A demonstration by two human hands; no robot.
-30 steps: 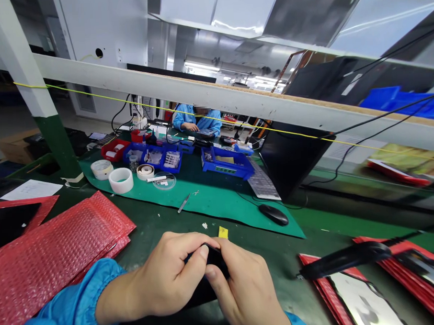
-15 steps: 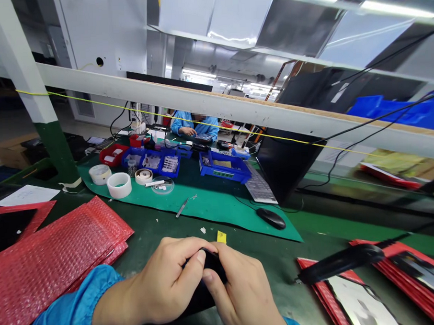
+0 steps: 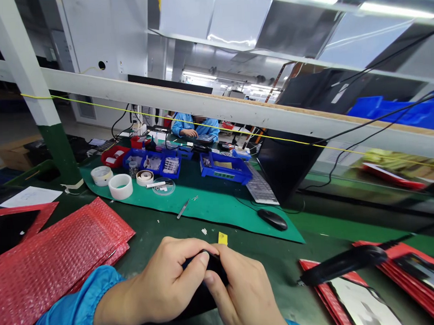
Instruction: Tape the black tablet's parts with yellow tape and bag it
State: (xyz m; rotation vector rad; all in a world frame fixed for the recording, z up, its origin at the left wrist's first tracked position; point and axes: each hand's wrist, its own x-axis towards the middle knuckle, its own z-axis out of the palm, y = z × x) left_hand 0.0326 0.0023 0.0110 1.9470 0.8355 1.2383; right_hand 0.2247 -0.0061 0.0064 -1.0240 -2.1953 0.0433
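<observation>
Both of my hands are closed around the upper edge of a black flat panel [image 3: 198,300], low in the middle of the view. My left hand [image 3: 168,282] presses its thumb near the panel's top corner, fingers curled behind. My right hand [image 3: 242,281] grips just beside it, its thumb on the panel's face. The two hands meet at the top; they hide much of the panel, so its exact kind cannot be made out. A yellow piece of tape [image 3: 222,238] and small white scraps [image 3: 204,231] lie on the bench just beyond my fingers.
Red bubble-wrap bags [image 3: 69,245] lie left. At right, a black electric screwdriver [image 3: 345,263] rests over red-wrapped panels [image 3: 363,300]. On the green mat are tweezers [image 3: 183,209], tape rolls [image 3: 120,187], blue bins [image 3: 224,168] and a mouse [image 3: 272,219]. A person [image 3: 196,126] sits opposite.
The whole scene has shifted very slightly right and down in view. Both hands keep nearly the same grip on the black panel.
</observation>
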